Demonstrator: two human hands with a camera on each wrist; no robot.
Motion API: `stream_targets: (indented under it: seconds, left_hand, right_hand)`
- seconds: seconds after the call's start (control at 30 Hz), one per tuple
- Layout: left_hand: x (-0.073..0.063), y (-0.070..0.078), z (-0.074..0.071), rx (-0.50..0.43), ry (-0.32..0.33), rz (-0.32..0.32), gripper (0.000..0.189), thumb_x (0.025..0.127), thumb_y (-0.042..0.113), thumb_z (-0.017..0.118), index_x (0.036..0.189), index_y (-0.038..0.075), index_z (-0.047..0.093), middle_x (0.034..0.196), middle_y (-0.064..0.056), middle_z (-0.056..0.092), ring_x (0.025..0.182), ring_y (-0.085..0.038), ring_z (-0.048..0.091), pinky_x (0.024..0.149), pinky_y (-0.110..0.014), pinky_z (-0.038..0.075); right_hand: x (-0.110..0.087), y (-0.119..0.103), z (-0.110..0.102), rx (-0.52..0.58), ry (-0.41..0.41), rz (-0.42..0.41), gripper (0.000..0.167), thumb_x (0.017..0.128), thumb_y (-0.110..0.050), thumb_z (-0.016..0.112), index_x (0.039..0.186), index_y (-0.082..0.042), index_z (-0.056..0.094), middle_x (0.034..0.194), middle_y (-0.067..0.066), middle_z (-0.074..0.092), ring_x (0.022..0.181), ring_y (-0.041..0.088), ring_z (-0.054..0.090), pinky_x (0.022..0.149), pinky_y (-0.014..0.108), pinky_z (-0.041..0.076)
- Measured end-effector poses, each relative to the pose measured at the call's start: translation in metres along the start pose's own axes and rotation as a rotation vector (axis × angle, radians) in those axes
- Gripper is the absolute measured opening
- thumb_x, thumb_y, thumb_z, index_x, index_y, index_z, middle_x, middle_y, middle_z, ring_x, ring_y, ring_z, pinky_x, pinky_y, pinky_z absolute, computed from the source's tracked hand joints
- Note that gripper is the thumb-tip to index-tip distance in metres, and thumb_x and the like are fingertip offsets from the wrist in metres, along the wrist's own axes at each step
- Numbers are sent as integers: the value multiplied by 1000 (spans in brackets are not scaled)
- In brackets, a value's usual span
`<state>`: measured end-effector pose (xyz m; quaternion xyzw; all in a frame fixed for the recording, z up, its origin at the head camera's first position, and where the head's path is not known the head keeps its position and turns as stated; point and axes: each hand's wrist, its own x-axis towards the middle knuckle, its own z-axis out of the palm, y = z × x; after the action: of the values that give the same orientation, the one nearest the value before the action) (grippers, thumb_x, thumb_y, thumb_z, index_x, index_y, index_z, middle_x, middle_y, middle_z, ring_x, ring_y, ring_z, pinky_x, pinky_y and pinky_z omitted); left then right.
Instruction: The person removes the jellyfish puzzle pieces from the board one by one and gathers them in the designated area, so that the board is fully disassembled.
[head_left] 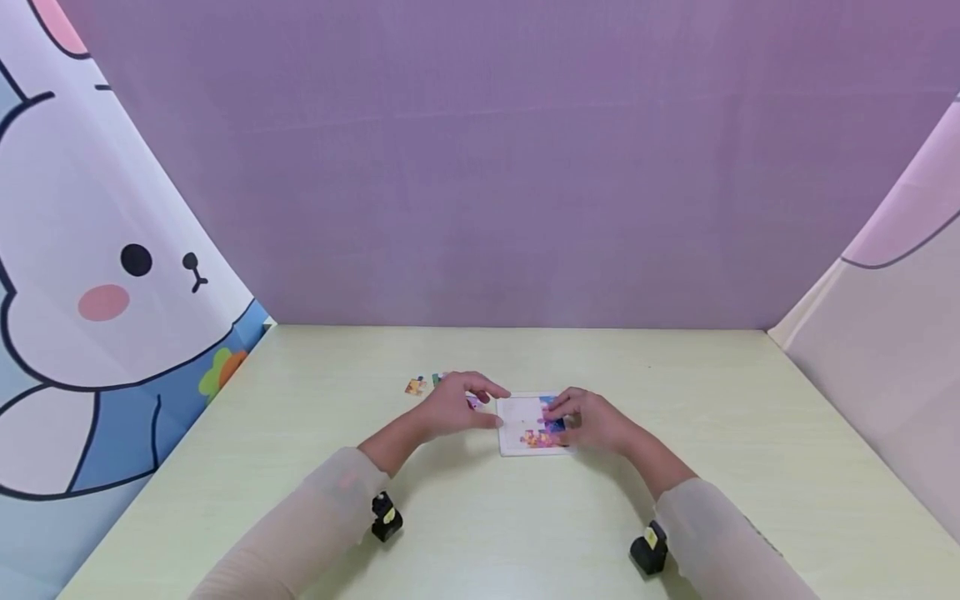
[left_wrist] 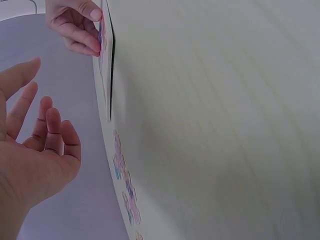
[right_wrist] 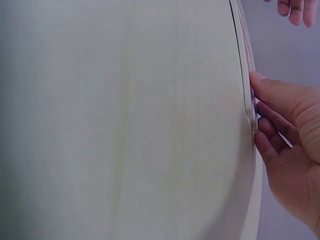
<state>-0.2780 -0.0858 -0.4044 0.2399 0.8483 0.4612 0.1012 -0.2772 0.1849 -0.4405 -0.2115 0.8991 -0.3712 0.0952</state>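
Observation:
A white puzzle tray (head_left: 517,414) lies on the table, with several joined colourful pieces (head_left: 534,437) along its right and lower parts. My right hand (head_left: 596,421) is over the tray's right side, its thumb and fingertips spread apart and touching the dark-blue pieces (head_left: 554,425) there. Seen from the right wrist, the thumb (right_wrist: 277,95) and fingers meet the tray's face and edge. My left hand (head_left: 459,406) hovers by the tray's left edge, holding nothing; its fingers are relaxed and apart in the left wrist view. Loose puzzle pieces (left_wrist: 131,197) lie beside the tray, partly hidden by that hand in the head view.
A yellowish loose piece (head_left: 416,386) lies left of the left hand on the pale table (head_left: 480,533). Behind the table stands a purple cloth wall (head_left: 495,167), with a rabbit-print cloth (head_left: 112,250) on the left side. Black wrist devices (head_left: 386,517) hang by both sleeves.

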Motion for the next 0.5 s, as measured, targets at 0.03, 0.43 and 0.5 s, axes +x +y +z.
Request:
stream_targets:
  seconds: [0.03,0.43,0.5]
  left_hand:
    - [1,-1,2,12,-5,11,37,78,14,82,113,7,73,110,-15,65,100,-31,56,73,-32,49]
    - [8,1,24,48,-82,-2,31,77,14,83,107,11,76,107,1,68,99,-20,58,78,-33,49]
    - [9,2,28,63,-99,-30,31,76,15,84,106,14,77,107,5,67,98,-17,58,78,-32,49]
  right_hand:
    - [0,0,-1,3,-10,1,30,80,-7,80,109,-8,75,118,3,59,114,28,51,98,49,40]
    - [-2,2,-6,1,-66,-32,37,81,-5,78,117,-6,71,123,7,57,119,33,48,101,58,36]
    - [-2,2,-6,1,-64,-37,37,81,-4,79,117,-5,71,123,7,57,119,34,48,102,58,35]
